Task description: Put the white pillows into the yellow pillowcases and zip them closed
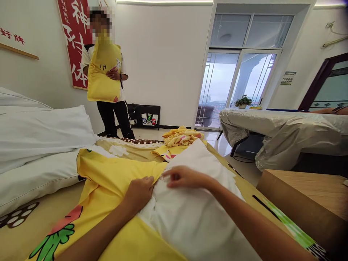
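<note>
A yellow pillowcase [108,181] with a printed carrot covers part of a white pillow [195,214] in front of me on the bed. My left hand [140,192] is closed on the pillowcase at its opening edge, where yellow cloth meets the white pillow. Just to its right, my right hand [187,177] is over the white pillow near that same edge. Its fingers are loosely bent with a gap by the thumb, slightly blurred, and nothing shows between them. The covered end of the pillow is hidden inside the case.
Crumpled yellow cloth [185,137] lies at the bed's far end. White pillows [43,134] are stacked at left. Beyond the bed, a person holds a yellow-cased pillow [104,79]. At right are a wooden box-like surface [312,188] and a plastic-covered table [285,123].
</note>
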The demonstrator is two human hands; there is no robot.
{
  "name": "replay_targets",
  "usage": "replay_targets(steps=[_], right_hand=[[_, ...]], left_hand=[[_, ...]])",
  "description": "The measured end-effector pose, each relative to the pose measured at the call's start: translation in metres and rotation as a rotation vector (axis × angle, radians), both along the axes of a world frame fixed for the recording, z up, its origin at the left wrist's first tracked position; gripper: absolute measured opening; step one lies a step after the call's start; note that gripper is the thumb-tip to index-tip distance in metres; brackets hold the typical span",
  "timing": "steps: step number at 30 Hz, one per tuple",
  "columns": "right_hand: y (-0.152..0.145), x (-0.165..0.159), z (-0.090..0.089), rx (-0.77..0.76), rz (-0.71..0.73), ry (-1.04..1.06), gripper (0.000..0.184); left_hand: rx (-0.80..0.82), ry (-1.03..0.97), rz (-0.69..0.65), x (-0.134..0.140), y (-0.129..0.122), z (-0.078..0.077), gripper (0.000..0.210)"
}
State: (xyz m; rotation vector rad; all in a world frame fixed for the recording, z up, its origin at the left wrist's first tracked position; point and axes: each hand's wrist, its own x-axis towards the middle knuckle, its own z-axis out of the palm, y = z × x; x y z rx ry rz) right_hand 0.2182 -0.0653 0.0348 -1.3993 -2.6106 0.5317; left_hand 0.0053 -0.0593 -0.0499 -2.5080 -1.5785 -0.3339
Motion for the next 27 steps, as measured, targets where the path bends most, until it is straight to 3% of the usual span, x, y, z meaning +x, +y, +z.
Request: replay_targets(steps=[3, 5, 6, 9, 12, 15, 18, 20, 21, 22, 24, 26, 27], right_hand=[[0.012, 0.045, 0.012, 0.336, -0.346, 0.059, 0.077], [0.016, 0.066, -0.006, 0.361, -0.538, 0.084, 0.097], [0.015, 0.071, -0.020, 0.310, -0.600, 0.112, 0.096], [0.007, 0.071, -0.067, 0.182, -0.671, 0.224, 0.054], [-0.005, 0.061, -0.082, 0.214, -0.722, 0.362, 0.021], [-0.010, 0.058, -0.049, 0.320, -0.791, 0.573, 0.023], [-0.017, 0.059, 0.019, 0.452, -0.884, 0.768, 0.035], [-0.033, 0.057, 0.070, 0.617, -0.926, 0.889, 0.038], [-0.045, 0.055, 0.094, 0.763, -0.922, 0.951, 0.036], [-0.058, 0.052, 0.114, 1.015, -0.866, 1.026, 0.032], [-0.085, 0.043, 0.141, 1.538, -0.738, 0.918, 0.023], [-0.105, 0.033, 0.142, 1.945, -0.620, 0.629, 0.019], [-0.110, 0.028, 0.132, 2.043, -0.550, 0.452, 0.022]], left_hand=[[0.002, -0.021, -0.032, 0.001, -0.008, -0.003, 0.023], [-0.002, -0.023, -0.026, 0.002, -0.014, -0.001, 0.023], [-0.007, -0.017, -0.020, 0.003, -0.018, 0.000, 0.023], [-0.027, 0.028, -0.006, 0.008, -0.025, 0.008, 0.024], [-0.010, 0.028, 0.014, 0.018, -0.024, 0.024, 0.026], [0.047, -0.037, 0.038, 0.034, -0.018, 0.050, 0.026], [0.151, -0.143, 0.050, 0.058, -0.016, 0.090, 0.033], [0.290, -0.291, 0.010, 0.076, -0.016, 0.124, 0.038], [0.385, -0.381, -0.026, 0.083, -0.015, 0.141, 0.038], [0.490, -0.467, -0.072, 0.089, -0.013, 0.157, 0.038], [0.676, -0.577, -0.167, 0.094, -0.006, 0.181, 0.036], [0.750, -0.601, -0.221, 0.089, 0.005, 0.186, 0.035], [0.710, -0.585, -0.224, 0.083, 0.012, 0.179, 0.034]])
